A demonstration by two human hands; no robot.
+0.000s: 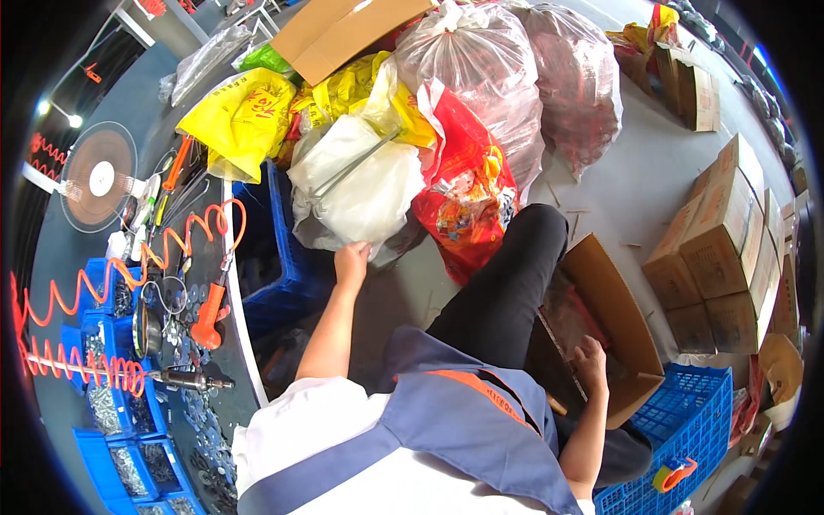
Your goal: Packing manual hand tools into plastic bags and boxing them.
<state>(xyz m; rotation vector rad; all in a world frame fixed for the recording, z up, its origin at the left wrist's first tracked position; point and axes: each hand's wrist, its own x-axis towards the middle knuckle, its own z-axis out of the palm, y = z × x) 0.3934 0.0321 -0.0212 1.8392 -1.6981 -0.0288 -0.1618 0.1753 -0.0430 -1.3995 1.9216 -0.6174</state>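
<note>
My left hand (pixel 352 265) is closed with its fingertips pinched on the lower edge of a stuffed white plastic bag (pixel 356 184). Long grey strips (pixel 348 172) lie across the front of that bag. On the other side of my raised leg, my right hand (pixel 590 365) hangs over an open cardboard box (pixel 611 292). Its fingers are loosely bent and slightly apart, and I make out nothing between them. Clear plastic film (pixel 571 309) shows inside the box, partly hidden by my leg and hand.
A red printed bag (pixel 463 184), a yellow bag (pixel 245 120) and large clear sacks (pixel 468 64) stand ahead. Left is a workbench with blue parts bins (pixel 103 403), an orange coiled hose (pixel 81 296) and a fan (pixel 101 178). Right are stacked cartons (pixel 717 240) and a blue crate (pixel 678 429) holding a tape dispenser (pixel 675 475).
</note>
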